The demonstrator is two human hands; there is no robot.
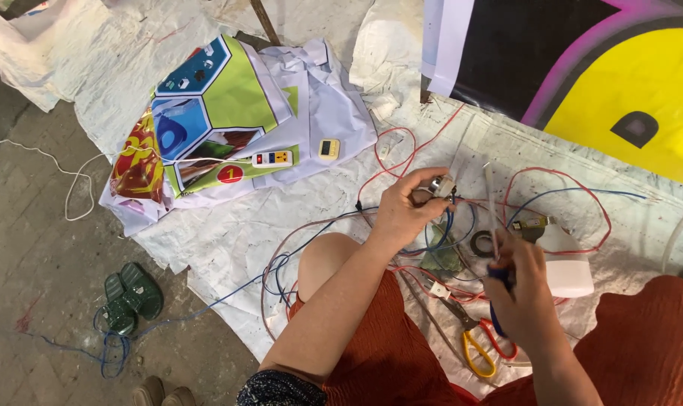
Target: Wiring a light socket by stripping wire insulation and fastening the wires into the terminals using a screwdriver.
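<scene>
I sit on a white sheet (228, 240) on the floor. My left hand (403, 207) is raised and pinches a small grey metal part (440, 186) with red and blue wires (446, 225) hanging from it. My right hand (523, 289) grips a blue-handled tool (498, 280) whose thin shaft points up toward that part. Under my right hand lie scissors with yellow and red handles (478, 347). A white plastic box (567, 263) sits just right of my right hand.
A roll of black tape (483, 243) lies among looped red and blue wires. A white power strip (272, 159) and a small yellow meter (328, 148) rest on a colourful printed banner (213, 105). Green sandals (131, 295) sit on the bare floor at left. A yellow-and-black banner (619, 68) fills the upper right.
</scene>
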